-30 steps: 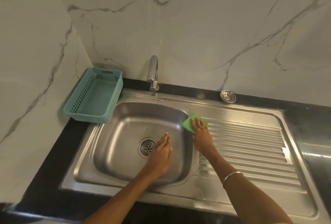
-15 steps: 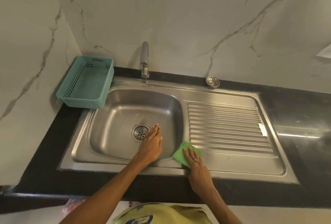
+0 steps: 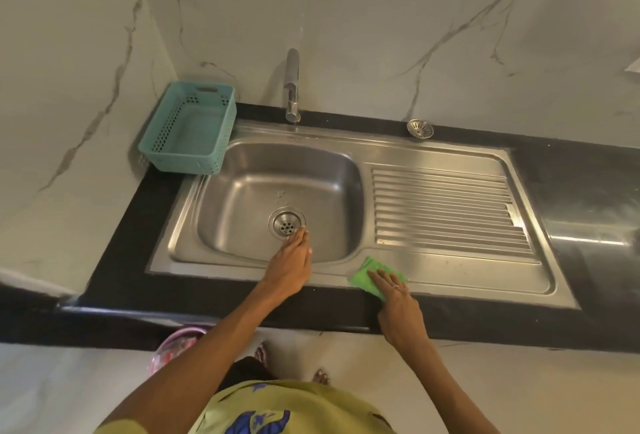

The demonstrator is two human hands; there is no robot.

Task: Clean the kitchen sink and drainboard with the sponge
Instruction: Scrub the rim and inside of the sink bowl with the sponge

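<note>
**Sponge on the front rim, both hands flat**

We press the green sponge [image 3: 377, 276] with our right hand [image 3: 398, 298], fingers straight and laid on top of it, not curled round it. A ring shows on one finger. The sponge lies on the steel front rim of the sink [image 3: 242, 260], below the near left corner of the ribbed drainboard [image 3: 446, 208], just right of the bowl. Its near edge sits at the rim's border with the black counter [image 3: 114, 243].

Our left hand [image 3: 291, 263] reaches over the front rim into the bowl, fingers straight and together, holding nothing; fingertips end just beside the drain [image 3: 287, 224]. We cannot tell if they touch the bowl floor.

Hands are near each other but apart.

The tap [image 3: 292, 87] stands behind the bowl, at the marble wall [image 3: 381, 35]. A teal basket [image 3: 188, 128] sits on the counter at the back left corner, its right side overlapping the sink's edge. A small metal strainer [image 3: 420, 128] lies on the counter behind the drainboard, well apart from the sponge.

Below the counter edge we see a yellow-green garment with a blue print [image 3: 277, 413], a foot [image 3: 320, 376] on the pale floor, and a pink tub [image 3: 176, 347] partly hidden by our left arm.
</note>
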